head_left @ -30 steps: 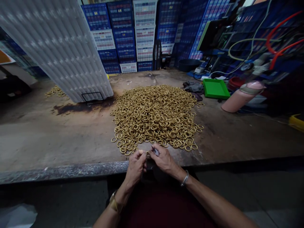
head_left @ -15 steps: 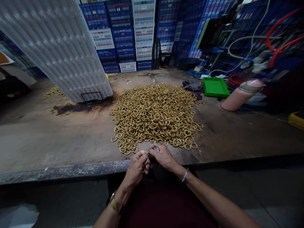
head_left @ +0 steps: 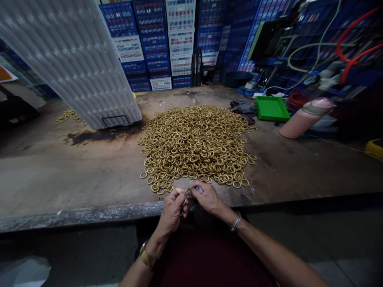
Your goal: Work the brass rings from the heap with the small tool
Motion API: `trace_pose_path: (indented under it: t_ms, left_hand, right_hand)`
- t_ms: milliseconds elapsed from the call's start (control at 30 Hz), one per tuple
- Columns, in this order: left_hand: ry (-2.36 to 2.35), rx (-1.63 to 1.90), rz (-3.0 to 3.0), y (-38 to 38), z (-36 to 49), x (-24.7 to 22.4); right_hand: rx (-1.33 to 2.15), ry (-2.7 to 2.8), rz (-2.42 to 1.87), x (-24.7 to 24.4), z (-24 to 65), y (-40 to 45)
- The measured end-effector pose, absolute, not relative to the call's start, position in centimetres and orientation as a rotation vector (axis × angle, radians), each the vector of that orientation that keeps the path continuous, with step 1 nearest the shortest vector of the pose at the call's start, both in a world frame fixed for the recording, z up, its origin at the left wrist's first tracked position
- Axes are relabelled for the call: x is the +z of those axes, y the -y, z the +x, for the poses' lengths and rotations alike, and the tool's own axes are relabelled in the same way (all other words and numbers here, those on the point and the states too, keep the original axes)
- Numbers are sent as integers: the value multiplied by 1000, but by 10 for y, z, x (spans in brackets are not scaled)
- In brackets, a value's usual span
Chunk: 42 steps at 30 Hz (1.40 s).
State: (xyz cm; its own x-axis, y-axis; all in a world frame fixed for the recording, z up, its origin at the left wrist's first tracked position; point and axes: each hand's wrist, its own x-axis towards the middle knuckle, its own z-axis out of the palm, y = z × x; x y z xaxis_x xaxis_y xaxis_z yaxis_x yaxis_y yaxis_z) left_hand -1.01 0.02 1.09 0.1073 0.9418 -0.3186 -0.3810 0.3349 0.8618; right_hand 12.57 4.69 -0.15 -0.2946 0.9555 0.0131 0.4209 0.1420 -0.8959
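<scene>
A broad heap of gold-coloured metal rings (head_left: 194,143) lies on the workbench in front of me. At the heap's near edge my left hand (head_left: 173,207) is closed, pinching a gold ring (head_left: 187,190) between thumb and fingertips. More ring edges show among its curled fingers. My right hand (head_left: 208,197) is closed just to the right, its fingertips close beside that ring. A small greyish thing (head_left: 199,189) shows at its fingers; its kind is too small to tell. Whether it touches the ring I cannot tell.
A leaning stack of white ribbed plastic trays (head_left: 86,67) stands left in a black wire holder (head_left: 116,121). At right are a green tray (head_left: 272,108), a pink bottle (head_left: 305,119) and a dark cloth (head_left: 243,108). Blue and white crates (head_left: 154,42) line the back.
My right hand has shifted slightly to the right, opening a small gap from my left fingertips. The pinched ring shows more plainly. The heap looks the same.
</scene>
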Motion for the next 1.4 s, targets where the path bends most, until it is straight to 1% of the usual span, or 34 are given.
trace_pose_path:
  t_ms: [100, 233, 400, 567, 733, 900, 1000, 1167, 1400]
  left_hand:
    - [-1070, 1093, 768, -1, -10, 8]
    - [-1152, 1073, 885, -1, -9, 6]
    - [-1190, 1043, 957, 0, -9, 10]
    - [-1168, 1063, 970, 0, -10, 5]
    - [-1066, 1093, 873, 5, -11, 3]
    - [-837, 1101, 624, 12, -16, 24]
    - [-769, 1107, 433, 10, -18, 32]
    - [-748, 1095, 238, 3, -19, 20]
    - [-759, 1099, 144, 1, -20, 7]
  right_hand:
    - [914, 2087, -1272, -1, 130, -41]
    - [788, 2232, -1284, 0, 130, -36]
    - [752, 2286, -1278, 1, 129, -37]
    - [796, 2364, -1276, 4, 131, -38]
    - [727, 2489, -1419, 4, 131, -42]
    - [555, 2437, -1582, 1, 134, -47]
    - [457, 2293, -1651, 1, 139, -51]
    - [256, 2107, -1837, -1, 148, -62]
    - [224, 2147, -1804, -3, 149, -67]
